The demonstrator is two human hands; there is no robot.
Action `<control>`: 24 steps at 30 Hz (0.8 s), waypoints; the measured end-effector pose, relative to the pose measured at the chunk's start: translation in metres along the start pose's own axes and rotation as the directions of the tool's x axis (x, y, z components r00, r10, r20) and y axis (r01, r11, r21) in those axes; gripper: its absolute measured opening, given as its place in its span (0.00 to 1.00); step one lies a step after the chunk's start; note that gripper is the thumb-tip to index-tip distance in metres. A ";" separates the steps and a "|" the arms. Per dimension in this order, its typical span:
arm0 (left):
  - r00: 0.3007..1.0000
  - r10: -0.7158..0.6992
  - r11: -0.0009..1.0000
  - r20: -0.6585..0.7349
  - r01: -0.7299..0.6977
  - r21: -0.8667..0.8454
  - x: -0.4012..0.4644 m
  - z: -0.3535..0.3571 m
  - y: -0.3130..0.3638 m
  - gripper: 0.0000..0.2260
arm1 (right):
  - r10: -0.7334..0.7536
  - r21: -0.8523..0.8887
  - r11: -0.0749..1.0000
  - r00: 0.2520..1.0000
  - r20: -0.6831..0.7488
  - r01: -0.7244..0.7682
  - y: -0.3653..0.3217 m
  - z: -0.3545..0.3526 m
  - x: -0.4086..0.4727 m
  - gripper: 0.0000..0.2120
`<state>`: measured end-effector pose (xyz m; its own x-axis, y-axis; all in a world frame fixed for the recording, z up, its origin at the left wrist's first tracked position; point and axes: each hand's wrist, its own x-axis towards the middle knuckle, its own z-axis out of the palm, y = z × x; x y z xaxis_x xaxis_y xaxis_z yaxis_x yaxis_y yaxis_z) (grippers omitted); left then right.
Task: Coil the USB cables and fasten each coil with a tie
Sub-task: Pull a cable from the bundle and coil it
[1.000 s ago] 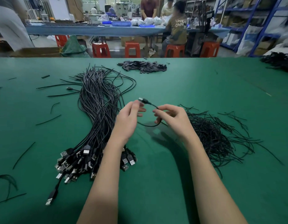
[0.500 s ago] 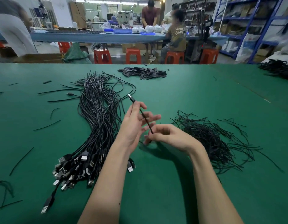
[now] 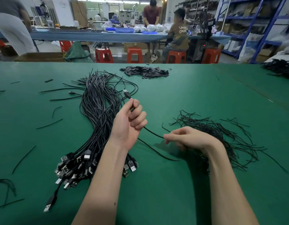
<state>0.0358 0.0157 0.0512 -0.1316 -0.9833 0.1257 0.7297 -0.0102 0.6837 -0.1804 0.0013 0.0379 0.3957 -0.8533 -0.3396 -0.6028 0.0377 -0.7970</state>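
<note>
Green table (image 3: 173,200), two bare forearms reaching in from the near edge. Near left, bundle (image 3: 95,127) of black USB cables, plug ends fanned toward the camera, one plug (image 3: 48,207) trailing out alone. Loose ties (image 3: 23,158) scattered on the left side. Left hand (image 3: 129,122) palm up, fingers curled round one cable (image 3: 152,133); its small connector (image 3: 126,94) sticks up past the fingertips, hand lifted above the bundle. Cable runs from the left fist down-right to the right hand (image 3: 187,138), then loops back onto the table between the arms. Right hand knuckles up, fingertips pinching the cable, resting at the near-left edge of the tie pile (image 3: 221,135). No coil formed yet. Farther back, heap of flat black pieces (image 3: 145,72) mid-table, another dark cable heap (image 3: 280,67) at far right edge. Beyond the table: red stools, blue bench, people working, shelving
</note>
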 end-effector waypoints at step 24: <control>0.996 0.015 0.747 -0.083 0.044 0.663 0.007 0.000 -0.009 0.18 | -0.470 0.682 0.668 0.879 0.079 0.296 -0.052 0.016 -0.003 0.08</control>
<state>0.0285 0.0093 0.0462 -0.0640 -0.9951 0.0757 0.0946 0.0695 0.9931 -0.1388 0.0106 0.0726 0.6861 -0.7266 0.0369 0.1872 0.1274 -0.9740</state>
